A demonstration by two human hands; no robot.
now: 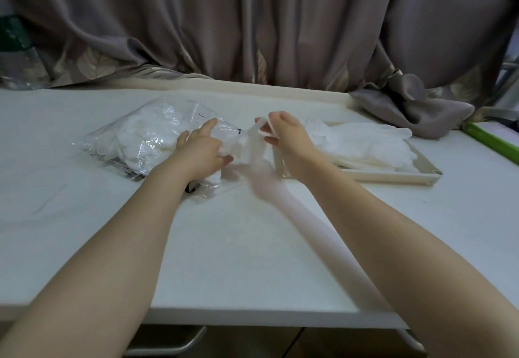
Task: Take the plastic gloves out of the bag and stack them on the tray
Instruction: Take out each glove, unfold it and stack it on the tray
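While both hands (241,144) pinch a filmy (seemingly crumpled) glove (248,147), the crinkly clear bag (146,136) lies beside.

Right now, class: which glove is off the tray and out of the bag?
The glove held between both hands, left hand and right hand; others lie on the tray or inside the bag.

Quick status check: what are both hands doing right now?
Both hands, left and right, gripping one thin white plastic glove. Clear bag still full. Beige tray holds stack. Nothing blocking.
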